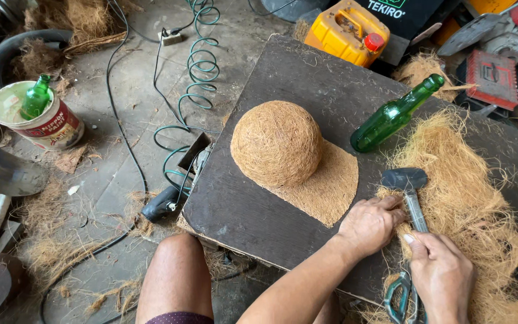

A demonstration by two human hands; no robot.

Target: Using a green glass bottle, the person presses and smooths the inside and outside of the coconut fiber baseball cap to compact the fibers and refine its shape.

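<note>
Head view: both hands on loose tan coir fibre (469, 198), beside black-headed mallet (407, 186).

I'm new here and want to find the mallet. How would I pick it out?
Start at the dark board with the fibre dome. Go right to the loose fibre pile; the mallet lies on its near-left edge, beside the left hand. Unlike the green bottle, it has a black head and metal handle.

I count two green glass bottles: one (395, 114) lying on the dark board (247, 204) near its far edge, one (35, 97) standing in the single white bucket (49, 129) on the floor. I see one fibre ball (277, 143), one hammer (407, 186), one yellow jug (346, 30), one pair of scissors (400, 297).
</note>
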